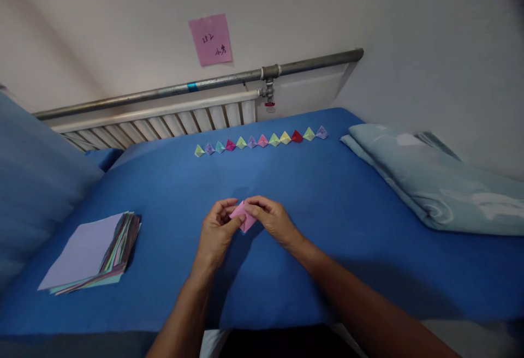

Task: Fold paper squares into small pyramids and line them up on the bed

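A small pink folded paper (244, 225), diamond-shaped with a crease down its middle, is held between both hands above the blue-covered surface. My left hand (216, 231) pinches its left side, the thumb lying across the front. From the other side, my right hand (273, 220) grips the upper right edge between thumb and fingers. Farther back, a row of folded paper pieces (262, 140) in green, purple, blue, pink, yellow and red runs across the cover. The back of the pink paper is hidden from me.
A stack of coloured paper sheets (85, 249) lies at the left. Folded pale green bedding (442, 183) rests at the right. Behind the blue cover (172, 183) are a radiator (176, 124), a metal pipe (229, 80) and a wall with a pink note (210, 40). A blue curtain (36, 183) hangs left.
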Tool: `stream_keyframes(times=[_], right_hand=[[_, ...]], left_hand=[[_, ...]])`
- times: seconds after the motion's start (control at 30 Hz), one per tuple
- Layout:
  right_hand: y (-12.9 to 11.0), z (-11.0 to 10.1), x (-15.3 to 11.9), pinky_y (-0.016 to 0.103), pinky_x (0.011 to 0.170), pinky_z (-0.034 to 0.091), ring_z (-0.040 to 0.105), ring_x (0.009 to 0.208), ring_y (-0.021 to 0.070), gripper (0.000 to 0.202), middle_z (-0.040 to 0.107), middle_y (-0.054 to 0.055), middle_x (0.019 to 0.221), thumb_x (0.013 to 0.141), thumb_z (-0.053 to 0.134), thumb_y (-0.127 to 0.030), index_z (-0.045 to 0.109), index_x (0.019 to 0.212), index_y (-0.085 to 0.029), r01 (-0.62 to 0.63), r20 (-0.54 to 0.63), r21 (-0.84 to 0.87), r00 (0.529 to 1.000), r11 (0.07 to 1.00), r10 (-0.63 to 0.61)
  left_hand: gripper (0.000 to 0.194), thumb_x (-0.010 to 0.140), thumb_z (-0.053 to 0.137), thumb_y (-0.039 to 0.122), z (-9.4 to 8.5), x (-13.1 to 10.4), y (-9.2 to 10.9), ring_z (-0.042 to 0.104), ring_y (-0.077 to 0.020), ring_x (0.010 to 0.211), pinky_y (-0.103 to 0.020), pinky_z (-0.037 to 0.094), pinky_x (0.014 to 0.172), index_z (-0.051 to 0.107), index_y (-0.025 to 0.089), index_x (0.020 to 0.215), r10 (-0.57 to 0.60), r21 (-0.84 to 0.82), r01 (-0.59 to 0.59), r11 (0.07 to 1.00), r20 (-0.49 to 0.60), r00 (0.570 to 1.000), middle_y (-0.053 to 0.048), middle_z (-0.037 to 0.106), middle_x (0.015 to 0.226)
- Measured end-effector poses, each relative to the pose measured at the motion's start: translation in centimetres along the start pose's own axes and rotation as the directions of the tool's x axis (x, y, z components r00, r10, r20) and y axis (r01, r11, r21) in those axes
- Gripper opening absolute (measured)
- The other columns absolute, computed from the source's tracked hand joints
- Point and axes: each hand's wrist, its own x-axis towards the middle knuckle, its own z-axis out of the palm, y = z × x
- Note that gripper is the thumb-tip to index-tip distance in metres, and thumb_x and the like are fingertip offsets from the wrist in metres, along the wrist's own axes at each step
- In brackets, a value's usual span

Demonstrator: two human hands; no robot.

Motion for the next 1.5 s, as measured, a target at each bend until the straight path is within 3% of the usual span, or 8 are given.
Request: stream_keyframes(times=[0.23,0.47,0.73,1.03,1.3,1.43,1.5], right_hand=[[-0.5,-0.4,-0.4,0.028,0.070,0.047,0.059,0.070,0.0134,0.016,0.063,-0.001,0.076,0.077,0.066,-0.038,0.068,0.079,-0.022,0.008,0.021,0.051,1.000,0.999,-0.009],[-0.9,-0.2,-0.8,0.027,0.072,0.045,0.057,0.071,0.0121,0.010,0.062,-0.002,0.074,0.077,0.066,-0.032,0.069,0.074,-0.023,0.087,0.004,-0.021,0.996,0.996,-0.087],[-1.0,-0.1,-0.7,0.027,0.067,0.043,0.054,0.065,0.0115,0.012,0.061,-0.003,0.069,0.075,0.065,-0.033,0.066,0.073,-0.022,-0.010,0.021,0.026,1.000,1.000,0.009],[-0.7,-0.2,-0.6,0.025,0.062,0.038,0.047,0.062,0.0108,0.015,0.054,-0.004,0.063,0.073,0.062,-0.034,0.062,0.064,-0.021,-0.022,-0.003,-0.041,1.000,0.999,0.022],[-0.3,-0.1,-0.4,0.024,0.056,0.035,0.044,0.058,0.0102,0.022,0.050,-0.005,0.060,0.075,0.061,-0.040,0.059,0.065,-0.020,-0.103,0.013,-0.053,0.994,0.993,0.104],[-0.6,-0.4,-0.7,0.024,0.055,0.035,0.045,0.058,0.0100,0.025,0.055,-0.003,0.067,0.077,0.060,-0.045,0.063,0.076,-0.020,-0.149,0.106,-0.062,0.982,0.987,0.155],[-0.6,-0.5,-0.8,0.023,0.051,0.033,0.043,0.054,0.0094,0.026,0.053,-0.003,0.062,0.076,0.061,-0.044,0.062,0.072,-0.019,-0.174,0.152,-0.117,0.970,0.978,0.191]], left_hand=[[0.028,0.066,0.077,0.032,-0.1,-0.5,-0.1,0.061,-0.0131,0.076,-0.025,0.046,0.072,0.067,0.018,0.088,0.010,0.079,-0.018,0.997,0.099,0.995,-0.002,0.068,0.084],[0.027,0.071,0.072,0.043,-0.8,-0.9,-0.2,0.054,-0.0121,0.065,-0.025,0.041,0.066,0.067,0.017,0.070,-0.017,0.219,-0.010,0.976,0.123,0.992,0.000,0.063,0.067],[0.025,0.069,0.073,0.042,-1.1,-1.0,-0.2,0.050,-0.0113,0.061,-0.025,0.039,0.063,0.066,0.018,0.065,-0.020,0.236,-0.007,0.972,0.112,0.994,0.000,0.060,0.063],[0.024,0.070,0.072,0.040,-1.3,-1.0,-0.6,0.050,-0.0117,0.061,-0.025,0.037,0.063,0.067,0.017,0.064,-0.077,0.269,0.035,0.962,0.146,0.986,0.000,0.059,0.061],[0.027,0.069,0.072,0.043,-1.2,-1.0,-0.4,0.048,-0.0121,0.058,-0.025,0.037,0.061,0.066,0.019,0.059,-0.123,0.267,0.083,0.960,0.139,0.983,0.000,0.058,0.057],[0.029,0.069,0.072,0.043,-1.5,-0.9,-0.8,0.047,-0.0111,0.055,-0.024,0.036,0.059,0.064,0.018,0.057,-0.068,0.229,0.058,0.972,0.036,0.997,0.001,0.056,0.054],[0.030,0.068,0.073,0.044,-1.5,-0.9,-0.9,0.047,-0.0105,0.055,-0.023,0.037,0.058,0.064,0.018,0.057,-0.067,0.199,0.066,0.978,-0.004,0.998,0.001,0.055,0.054]])
